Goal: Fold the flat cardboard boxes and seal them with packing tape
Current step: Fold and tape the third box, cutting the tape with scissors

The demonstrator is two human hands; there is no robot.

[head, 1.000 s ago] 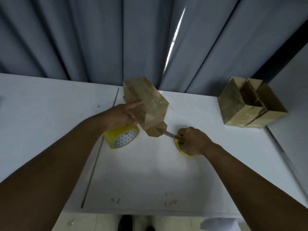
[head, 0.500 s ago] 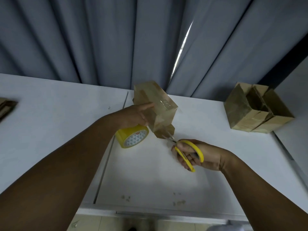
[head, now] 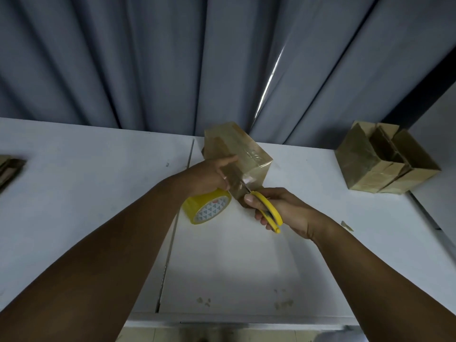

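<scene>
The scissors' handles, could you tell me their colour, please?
Yellow, seen in the head view: scissors.

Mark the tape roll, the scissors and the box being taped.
tape roll [head: 208, 210]: head view, on its patterned core face.
scissors [head: 269, 208]: head view, on the yellow handle.
box being taped [head: 237, 146]: head view, on its taped top face.

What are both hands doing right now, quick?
Left hand: closed on the taped cardboard box, tilted on the table.
Right hand: closed on the yellow scissors, blades at the box.
</scene>
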